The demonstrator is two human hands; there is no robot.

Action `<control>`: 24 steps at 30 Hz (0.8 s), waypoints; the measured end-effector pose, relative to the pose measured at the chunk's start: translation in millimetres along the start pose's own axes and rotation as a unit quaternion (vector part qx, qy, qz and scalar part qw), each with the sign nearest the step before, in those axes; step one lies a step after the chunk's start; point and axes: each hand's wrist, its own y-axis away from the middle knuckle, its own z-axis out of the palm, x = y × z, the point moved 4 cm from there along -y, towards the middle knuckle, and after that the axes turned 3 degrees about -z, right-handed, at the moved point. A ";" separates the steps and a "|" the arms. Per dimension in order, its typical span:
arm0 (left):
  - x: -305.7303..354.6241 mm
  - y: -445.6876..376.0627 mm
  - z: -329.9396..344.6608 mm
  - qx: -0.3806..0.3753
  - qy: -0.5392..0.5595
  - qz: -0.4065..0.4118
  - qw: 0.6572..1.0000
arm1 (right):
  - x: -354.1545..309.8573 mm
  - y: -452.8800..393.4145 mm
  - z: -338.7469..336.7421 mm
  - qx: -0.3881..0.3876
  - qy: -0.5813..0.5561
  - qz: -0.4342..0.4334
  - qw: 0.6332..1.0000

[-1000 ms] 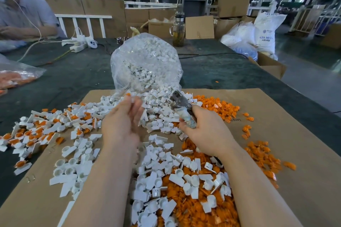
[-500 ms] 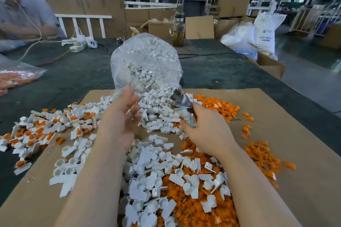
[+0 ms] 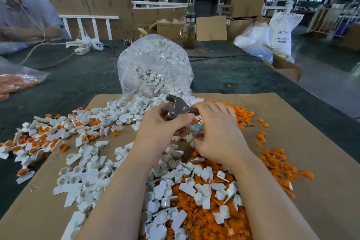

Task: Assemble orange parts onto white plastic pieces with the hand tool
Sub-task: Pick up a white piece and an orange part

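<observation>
Both my hands meet over the middle of the cardboard sheet (image 3: pixel 311 181). My right hand (image 3: pixel 218 132) grips the handle of the metal hand tool (image 3: pixel 178 108), whose grey jaws stick up to the left. My left hand (image 3: pixel 161 124) is against the tool's jaws, thumb and fingers curled round its pivot; whether a small piece is between them is hidden. Loose white plastic pieces (image 3: pixel 91 165) cover the sheet. Orange parts (image 3: pixel 206 218) are heaped near my forearms and at the right (image 3: pixel 243 115). Assembled white-and-orange pieces (image 3: pixel 31 142) lie at the left.
A clear bag of white pieces (image 3: pixel 155 66) lies just beyond the sheet. A bag of orange parts (image 3: pixel 15 82) sits at the far left. A glass jar (image 3: pixel 189 33), a power strip (image 3: pixel 85 46), cardboard boxes and white sacks (image 3: pixel 280 31) line the back. Another person (image 3: pixel 25 15) sits back left.
My left hand moved right from the white pile to the tool's jaws. My right hand turned the tool so its jaws point left, and both hands drew together.
</observation>
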 end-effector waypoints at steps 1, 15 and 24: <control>0.5 -0.3 0.2 0.000 0.019 -0.004 1.000 | 0.6 0.3 -0.4 -0.001 0.003 0.009 1.000; -20.3 7.7 30.0 -0.221 -0.519 0.073 0.823 | 29.7 3.8 -3.2 0.070 -0.066 0.188 0.978; -25.5 -10.2 5.3 -0.084 -0.544 0.087 0.830 | 32.7 1.1 7.3 0.002 -0.040 0.205 0.978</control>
